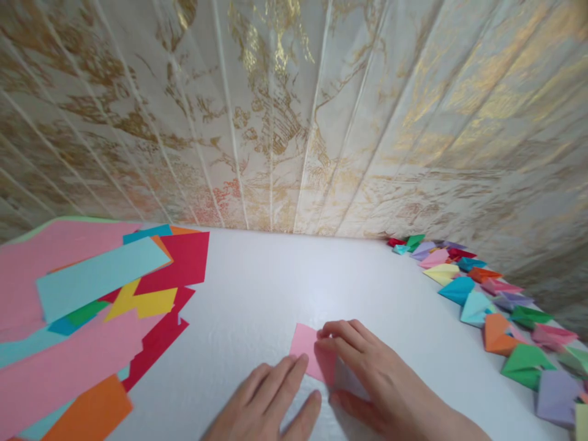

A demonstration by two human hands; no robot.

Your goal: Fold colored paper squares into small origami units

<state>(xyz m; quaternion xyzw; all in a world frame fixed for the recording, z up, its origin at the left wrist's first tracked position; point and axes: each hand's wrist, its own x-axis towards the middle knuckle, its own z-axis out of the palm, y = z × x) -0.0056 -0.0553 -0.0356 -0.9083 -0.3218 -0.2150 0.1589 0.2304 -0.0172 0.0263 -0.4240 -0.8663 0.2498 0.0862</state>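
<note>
A small square of pink paper (303, 344) lies on the white tabletop, near its front middle. My left hand (271, 398) rests with outstretched fingers, its index fingertip pressing the paper's lower left part. Over the paper's right side, my right hand (367, 367) curls its fingers at the upper right edge, with the thumb lower down near the bottom corner. That right side of the paper looks darker and slightly raised, and partly hides under the fingers.
Loose coloured paper sheets and strips lie piled at the left, including a light blue strip (101, 275), a red sheet (188, 263) and an orange piece (92, 410). Folded paper shapes, such as a green one (526, 365), line the right edge. A gold-patterned curtain (275, 122) hangs behind.
</note>
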